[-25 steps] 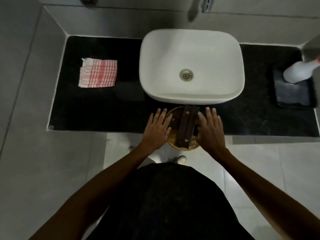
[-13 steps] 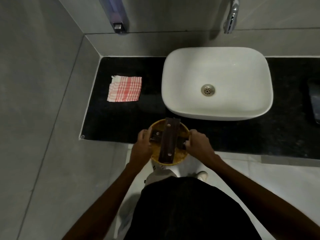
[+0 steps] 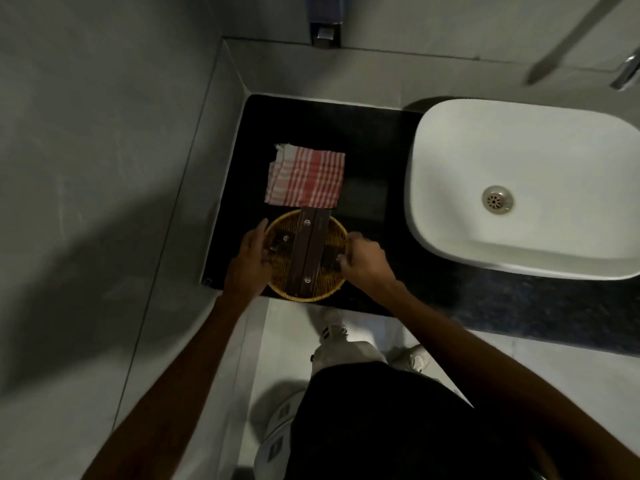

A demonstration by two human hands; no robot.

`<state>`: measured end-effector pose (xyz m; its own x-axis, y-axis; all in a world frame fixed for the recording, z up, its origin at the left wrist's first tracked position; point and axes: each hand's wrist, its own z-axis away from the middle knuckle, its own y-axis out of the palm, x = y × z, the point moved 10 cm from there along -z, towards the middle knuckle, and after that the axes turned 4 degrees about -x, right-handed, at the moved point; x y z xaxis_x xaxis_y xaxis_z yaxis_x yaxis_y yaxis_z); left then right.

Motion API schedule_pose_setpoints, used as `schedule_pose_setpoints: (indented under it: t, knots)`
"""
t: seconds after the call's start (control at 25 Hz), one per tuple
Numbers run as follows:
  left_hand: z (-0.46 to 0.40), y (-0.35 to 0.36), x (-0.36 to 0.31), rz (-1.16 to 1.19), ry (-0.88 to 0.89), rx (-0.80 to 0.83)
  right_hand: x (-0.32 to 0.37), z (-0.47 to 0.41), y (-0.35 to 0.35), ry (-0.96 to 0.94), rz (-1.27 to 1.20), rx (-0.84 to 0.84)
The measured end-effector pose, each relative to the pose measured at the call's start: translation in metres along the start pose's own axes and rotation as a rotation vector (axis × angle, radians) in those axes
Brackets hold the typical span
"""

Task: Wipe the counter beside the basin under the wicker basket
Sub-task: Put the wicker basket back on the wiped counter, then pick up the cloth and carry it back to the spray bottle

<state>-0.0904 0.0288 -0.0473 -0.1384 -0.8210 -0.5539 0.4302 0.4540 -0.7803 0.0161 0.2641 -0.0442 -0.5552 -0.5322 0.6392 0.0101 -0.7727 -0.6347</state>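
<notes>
A round wicker basket [image 3: 330,237] with dark brown boxes [image 3: 308,251] in it is over the front left part of the black counter [image 3: 374,161], left of the white basin [image 3: 519,188]. My left hand [image 3: 247,263] grips its left rim and my right hand [image 3: 365,261] grips its right rim. I cannot tell whether the basket rests on the counter or is held just above it. A folded red-and-white checked cloth [image 3: 306,174] lies on the counter right behind the basket, its front edge partly covered by the boxes.
Grey tiled walls close the counter at the left and back. A tap [image 3: 627,74] sticks out at the top right, and a wall fixture [image 3: 325,32] hangs above the counter's back edge. My shoes [image 3: 332,329] stand on the pale floor below the counter's front edge.
Both hands closed on the basket's rim in front of the basin and carried it left along the counter; it is now just in front of the checked cloth.
</notes>
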Motion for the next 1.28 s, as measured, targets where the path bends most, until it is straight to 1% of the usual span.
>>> schedule_pose_setpoints:
  t: [0.04, 0.12, 0.16, 0.24, 0.32, 0.4, 0.44, 0.52, 0.56, 0.64, 0.72, 0.8, 0.92, 1.0, 1.16, 1.28]
  knots:
    - [-0.007, -0.004, 0.007, -0.001, -0.024, -0.026, 0.001, -0.004, -0.005, 0.01, 0.047, -0.027]
    - [-0.025, -0.014, 0.012, 0.026, -0.046, -0.098, 0.003, -0.021, -0.024, 0.043, 0.099, -0.148]
    - [-0.041, -0.019, 0.011, 0.064, -0.063, -0.126, 0.006, -0.037, -0.034, 0.079, 0.056, -0.209]
    - [-0.085, -0.025, 0.005, 0.165, -0.173, -0.158, 0.018, -0.076, -0.047, 0.177, -0.145, -0.27]
    - [-0.132, -0.024, -0.003, 0.254, -0.33, -0.136, 0.027, -0.12, -0.04, 0.29, -0.329, -0.25]
    - [-0.163, -0.011, -0.014, 0.27, -0.449, -0.061, 0.032, -0.153, -0.024, 0.383, -0.414, -0.206]
    - [-0.172, -0.001, -0.019, 0.296, -0.48, -0.019, 0.032, -0.163, -0.017, 0.418, -0.424, -0.186]
    - [-0.182, 0.014, -0.036, 0.393, -0.466, 0.032, 0.031, -0.173, -0.008, 0.461, -0.42, -0.111]
    - [-0.183, 0.018, -0.047, 0.453, -0.448, 0.041, 0.032, -0.174, -0.01, 0.459, -0.437, -0.075]
    - [-0.168, 0.016, -0.071, 0.646, -0.449, 0.042, 0.043, -0.165, -0.029, 0.368, -0.542, -0.042]
    - [-0.134, 0.012, -0.109, 0.912, -0.46, 0.027, 0.042, -0.136, -0.075, 0.244, -0.692, -0.073]
    - [-0.092, 0.022, -0.156, 1.101, -0.45, 0.05, 0.022, -0.092, -0.138, 0.116, -0.723, -0.117]
    - [-0.028, 0.076, -0.25, 1.141, -0.35, 0.166, -0.049, -0.014, -0.228, -0.014, -0.78, -0.117]
    - [0.01, 0.127, -0.321, 1.14, -0.281, 0.248, -0.12, 0.031, -0.288, -0.017, -0.773, -0.156]
    - [0.075, 0.27, -0.493, 0.905, -0.202, 0.443, -0.315, 0.111, -0.427, 0.094, -0.722, -0.366]
    - [0.102, 0.374, -0.592, 0.874, -0.194, 0.578, -0.447, 0.142, -0.502, 0.21, -0.558, -0.499]
